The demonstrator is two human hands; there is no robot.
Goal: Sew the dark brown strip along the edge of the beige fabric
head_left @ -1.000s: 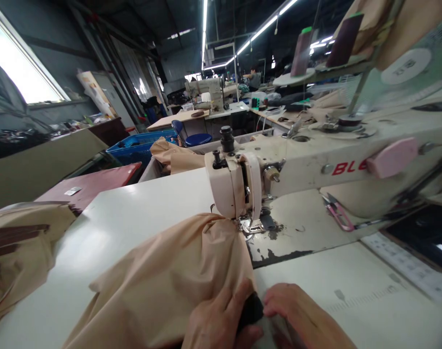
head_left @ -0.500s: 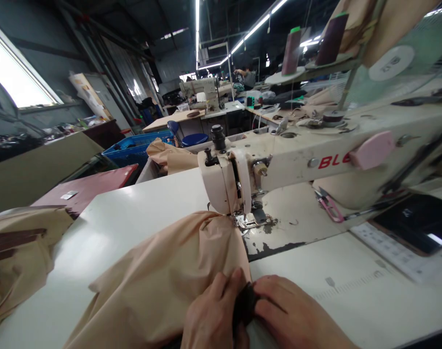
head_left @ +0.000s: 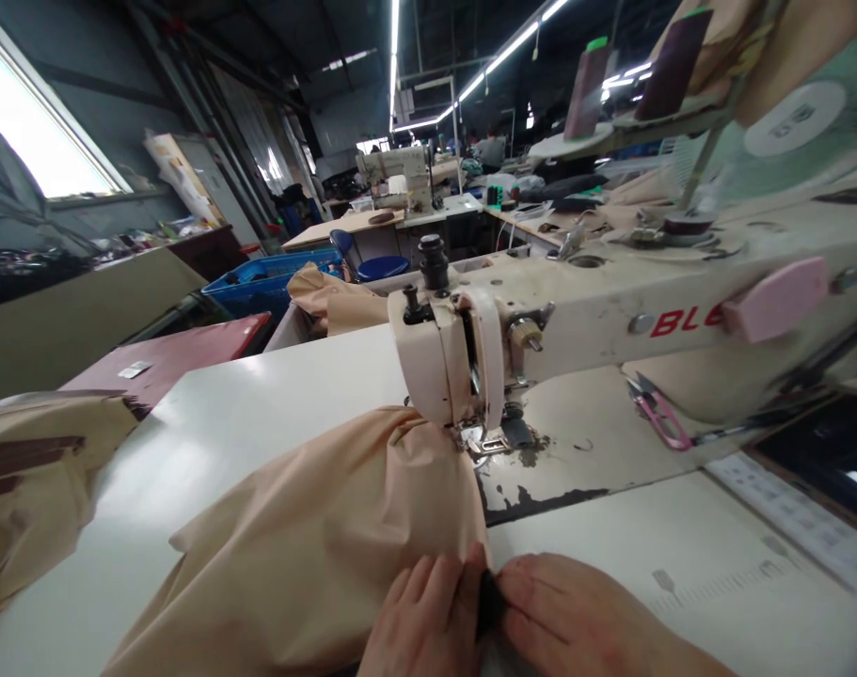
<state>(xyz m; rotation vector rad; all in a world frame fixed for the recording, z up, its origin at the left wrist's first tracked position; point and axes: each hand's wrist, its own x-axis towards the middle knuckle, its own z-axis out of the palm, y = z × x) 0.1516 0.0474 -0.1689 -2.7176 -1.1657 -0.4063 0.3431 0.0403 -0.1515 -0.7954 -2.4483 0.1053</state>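
Tan fabric (head_left: 308,536) lies bunched across the sewing table, its far end running up to the presser foot (head_left: 485,444) of a white sewing machine (head_left: 428,357). At the near end of its right edge, my left hand (head_left: 428,611) has its fingers curled on the cloth, closed on it. My right hand (head_left: 562,602) pinches the same edge from the right side. A small dark piece (head_left: 490,602) shows between the two hands; its kind is hidden by the fingers. The fingertips of both hands nearly meet there.
Pink-handled thread snips (head_left: 659,414) lie on the machine bed at right, near a dark tablet-like device (head_left: 816,456). More tan fabric (head_left: 47,498) rests at the left. Thread cones (head_left: 587,89) stand above the machine. Behind are a blue crate (head_left: 273,282) and a blue stool (head_left: 382,268).
The view has shifted slightly, so the machine appears farther right. My hands have drawn closer around the dark piece, less of which shows now. The fabric stays at the presser foot.
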